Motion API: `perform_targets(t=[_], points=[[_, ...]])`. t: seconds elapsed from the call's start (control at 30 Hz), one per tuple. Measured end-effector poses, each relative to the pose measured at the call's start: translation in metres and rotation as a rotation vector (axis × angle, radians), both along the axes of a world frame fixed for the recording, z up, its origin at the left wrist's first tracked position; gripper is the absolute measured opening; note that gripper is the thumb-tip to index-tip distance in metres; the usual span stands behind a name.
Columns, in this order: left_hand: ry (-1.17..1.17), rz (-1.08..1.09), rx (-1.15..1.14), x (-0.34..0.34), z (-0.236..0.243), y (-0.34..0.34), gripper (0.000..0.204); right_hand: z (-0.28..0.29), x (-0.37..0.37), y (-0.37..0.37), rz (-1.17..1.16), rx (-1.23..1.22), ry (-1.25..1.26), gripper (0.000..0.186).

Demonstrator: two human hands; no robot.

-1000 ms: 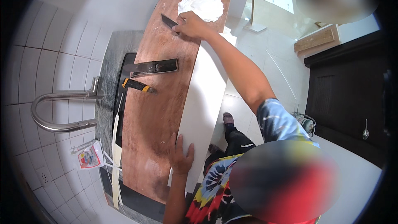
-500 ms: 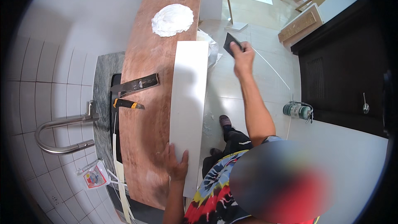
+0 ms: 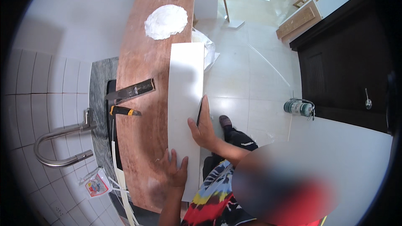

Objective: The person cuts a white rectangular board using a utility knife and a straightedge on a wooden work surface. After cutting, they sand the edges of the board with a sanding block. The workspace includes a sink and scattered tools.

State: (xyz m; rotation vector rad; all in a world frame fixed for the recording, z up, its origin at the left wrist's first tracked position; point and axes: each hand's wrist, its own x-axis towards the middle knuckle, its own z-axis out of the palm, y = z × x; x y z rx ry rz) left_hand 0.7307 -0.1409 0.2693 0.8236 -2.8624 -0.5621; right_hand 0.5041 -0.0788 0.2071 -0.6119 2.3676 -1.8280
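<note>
A long white board lies along the right side of a reddish-brown plywood sheet. My left hand rests on the board's near part and left edge, fingers spread, holding nothing. My right hand grips a thin black scraper against the board's right edge; the fingers hide most of it. Left of the board, a broad-bladed putty knife and a yellow-and-black utility knife lie on the plywood. A mound of white paste sits at its far end.
A curved metal faucet and a stone counter are at left, with a plastic packet and white strips nearby. A green cylinder lies on the floor by the dark door. Wooden pieces stand at far right.
My right hand has come down from above the floor at far right to the board's right edge, still holding the scraper. My left hand stays on the board. The view has shifted slightly.
</note>
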Motion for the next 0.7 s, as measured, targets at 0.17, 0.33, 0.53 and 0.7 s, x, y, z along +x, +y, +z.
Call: perform_targets(t=[0.17,0.33,0.53,0.7], points=[[-0.008,0.0,0.002,0.001,0.001,0.003,0.058,0.004,-0.149,-0.041,-0.055,0.07,-0.087,0.084],[-0.034,-0.036,-0.008,-0.01,0.014,0.004,0.056,0.026,-0.243,-0.041,0.001,-0.056,-0.322,0.078],[0.03,0.041,-0.014,0.001,0.003,0.004,0.056,0.004,0.031,-0.003,-0.003,0.086,-0.09,0.086],[-0.052,0.032,-0.018,-0.006,0.016,0.003,0.054,0.002,0.182,0.049,0.05,-0.006,-0.012,0.085]])
